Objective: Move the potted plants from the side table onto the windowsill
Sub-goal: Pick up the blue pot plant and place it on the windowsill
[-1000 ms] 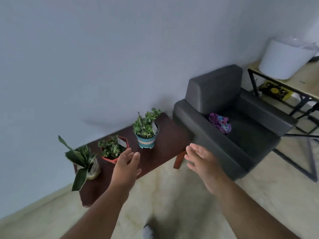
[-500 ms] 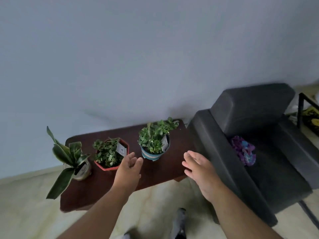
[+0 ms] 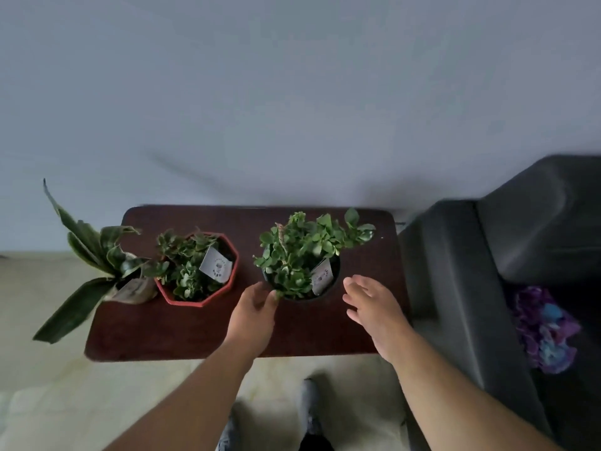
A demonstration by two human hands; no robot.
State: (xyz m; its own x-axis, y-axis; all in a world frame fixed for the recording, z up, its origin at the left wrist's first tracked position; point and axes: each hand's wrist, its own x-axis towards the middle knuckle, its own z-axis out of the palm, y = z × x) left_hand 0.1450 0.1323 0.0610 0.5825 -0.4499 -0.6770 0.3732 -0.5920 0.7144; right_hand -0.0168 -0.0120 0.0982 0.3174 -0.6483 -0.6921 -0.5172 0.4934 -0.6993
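The round dark pot (image 3: 300,281) with the bushy green plant stands on the tabletop (image 3: 182,330) at the right, and since half a second ago my view has swung to look straight down on it. My left hand (image 3: 252,315) has come up to its rim at 8 o'clock, perhaps touching, and my right hand (image 3: 374,307) waits just beside it at 4 o'clock; each grip is spread apart and holds nothing. At 9 o'clock stand the red pot (image 3: 198,270) and the long-leaved plant (image 3: 97,265), so I judge all three are still to move; the windowsill is not in view.
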